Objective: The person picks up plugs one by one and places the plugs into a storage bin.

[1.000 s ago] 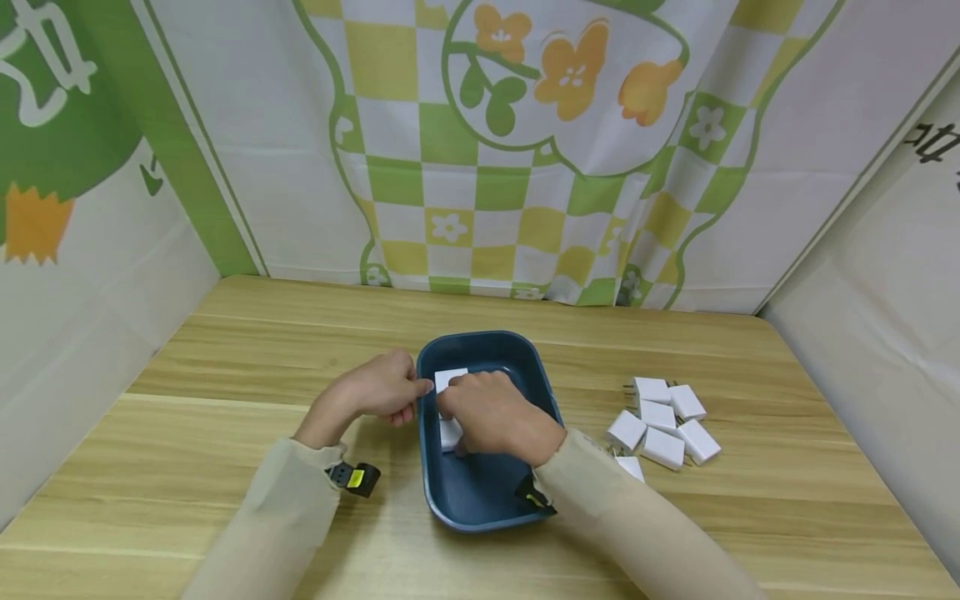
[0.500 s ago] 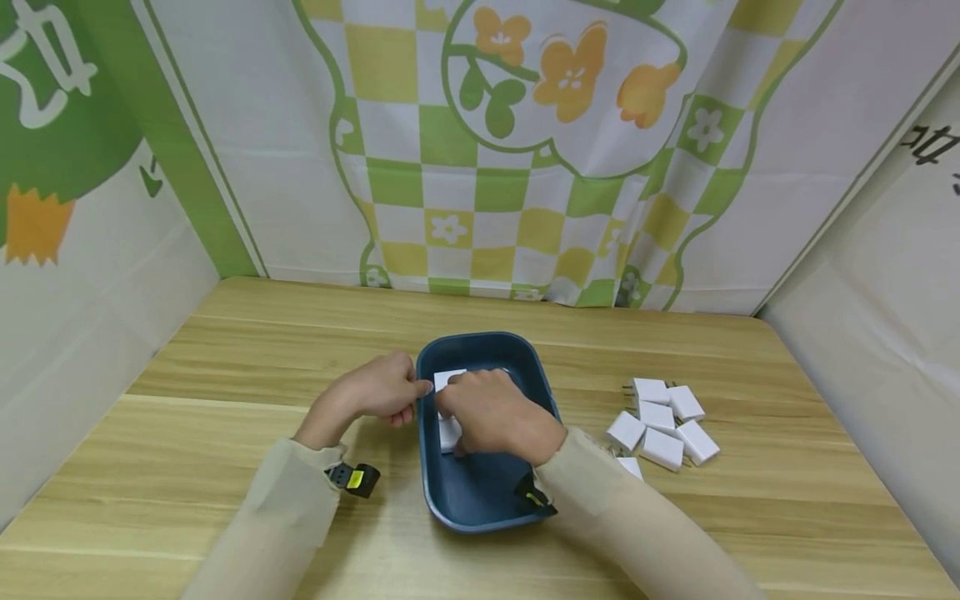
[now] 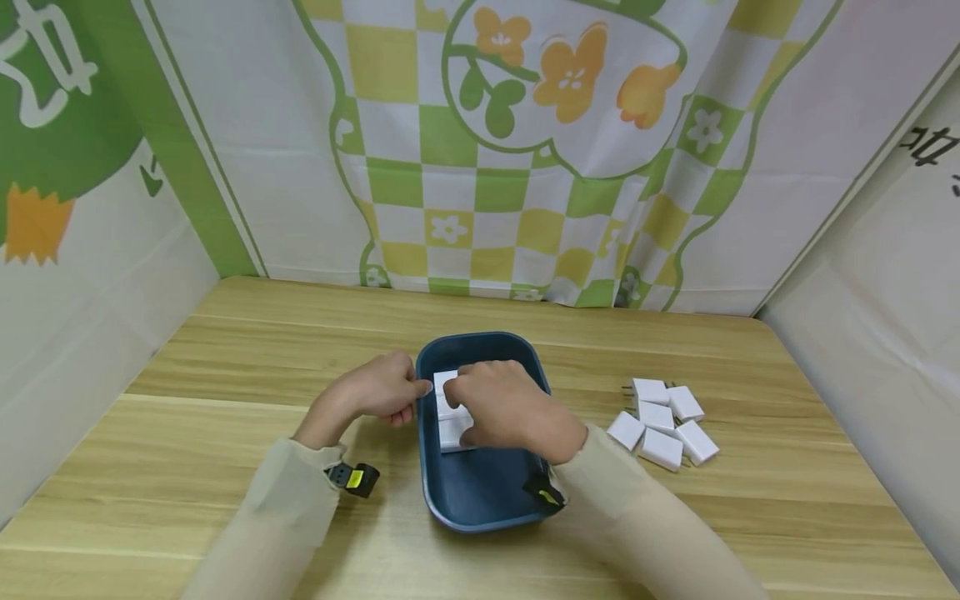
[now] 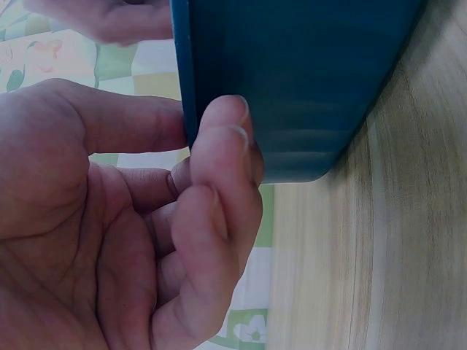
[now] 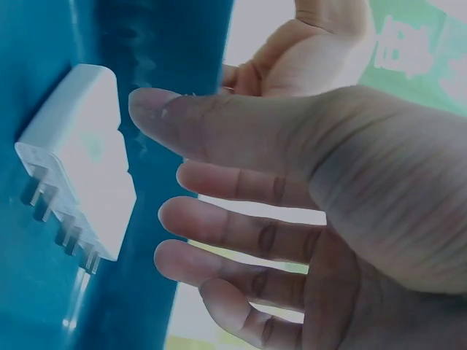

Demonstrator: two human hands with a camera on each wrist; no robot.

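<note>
A dark blue rectangular tray point(image 3: 487, 496) stands on the wooden table. My left hand point(image 3: 382, 387) pinches its left rim; in the left wrist view the thumb lies on one side of the wall and the curled fingers point(image 4: 219, 160) on the other. Inside, three white plug chargers point(image 5: 87, 164) lie in a row side by side along the left wall, their metal prongs all facing the same way. My right hand point(image 3: 510, 408) hovers over them and partly hides them in the head view. Its fingers are spread from the thumb, with nothing between them and the chargers a small distance off.
Several more white plug chargers point(image 3: 657, 416) lie in a loose cluster on the table point(image 3: 795, 467), right of the tray, prongs pointing various ways. A patterned curtain point(image 3: 495, 225) hangs at the back edge, with white cloth walls on both sides.
My right hand has let go of the chargers in the tray, lifting slightly and shifting right, so more of them shows. The left hand keeps its hold on the rim.
</note>
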